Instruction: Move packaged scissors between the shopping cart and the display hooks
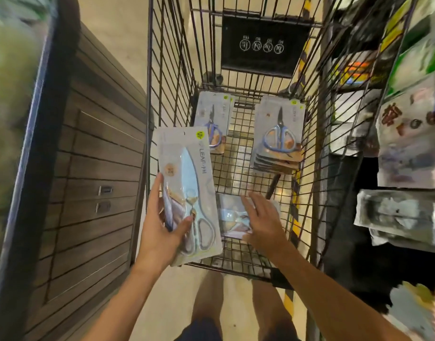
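My left hand [163, 232] grips a pack of packaged scissors [187, 173] with a yellow sticker, held upright over the near left corner of the wire shopping cart [172, 70]. My right hand [263, 222] reaches into the cart with fingers spread, over another scissors pack [230, 216] lying on the cart floor; contact is unclear. Farther in, a stack of blue-handled scissors packs [279, 136] leans at the right, and another pack [212, 119] leans at the back left. No display hooks are clearly visible.
A dark wooden slatted counter [93, 168] stands to the left of the cart. Blurred hanging packaged goods [408, 139] fill the shelving on the right. A black sign panel [263, 45] hangs on the cart's far end. My legs show below the cart.
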`<action>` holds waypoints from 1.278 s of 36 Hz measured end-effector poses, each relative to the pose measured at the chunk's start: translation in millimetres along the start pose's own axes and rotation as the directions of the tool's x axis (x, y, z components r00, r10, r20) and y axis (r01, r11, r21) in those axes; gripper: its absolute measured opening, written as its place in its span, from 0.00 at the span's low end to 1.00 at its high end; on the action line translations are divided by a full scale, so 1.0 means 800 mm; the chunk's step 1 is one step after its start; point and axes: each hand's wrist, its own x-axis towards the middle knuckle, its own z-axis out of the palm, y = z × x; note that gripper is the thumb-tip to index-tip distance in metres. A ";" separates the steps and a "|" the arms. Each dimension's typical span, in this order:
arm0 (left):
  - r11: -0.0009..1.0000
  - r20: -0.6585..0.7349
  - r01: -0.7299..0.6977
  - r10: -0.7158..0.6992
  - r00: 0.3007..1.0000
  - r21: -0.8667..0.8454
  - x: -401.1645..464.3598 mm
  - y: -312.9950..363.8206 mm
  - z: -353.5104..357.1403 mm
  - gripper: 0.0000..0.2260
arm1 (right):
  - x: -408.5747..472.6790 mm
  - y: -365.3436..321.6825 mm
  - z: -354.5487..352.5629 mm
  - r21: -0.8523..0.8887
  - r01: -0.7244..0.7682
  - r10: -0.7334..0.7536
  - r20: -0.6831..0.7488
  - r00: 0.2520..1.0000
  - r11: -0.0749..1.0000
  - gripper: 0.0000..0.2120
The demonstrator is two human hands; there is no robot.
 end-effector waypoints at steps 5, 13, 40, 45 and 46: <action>1.000 -0.004 -0.017 0.017 1.000 0.008 -0.005 0.002 0.004 0.45 | -0.003 0.001 -0.009 -0.020 0.007 -0.010 -0.166 0.986 1.000 0.46; 1.000 0.009 0.006 -0.006 1.000 0.005 -0.011 0.013 0.007 0.46 | -0.001 -0.005 -0.055 -0.002 0.002 -0.001 0.144 0.990 1.000 0.25; 0.967 0.308 -0.226 0.251 0.918 -0.114 -0.107 0.296 -0.038 0.42 | -0.313 -0.134 -0.345 0.844 0.120 0.554 -0.444 0.704 0.523 0.42; 0.948 0.414 -0.286 0.319 0.853 -0.141 -0.147 0.319 -0.016 0.42 | -0.401 -0.156 -0.330 0.850 0.172 0.619 -0.487 0.617 0.497 0.41; 0.942 0.432 -0.306 0.337 0.837 -0.141 -0.157 0.321 -0.011 0.42 | -0.417 -0.161 -0.325 0.849 0.185 0.642 -0.500 0.582 0.494 0.41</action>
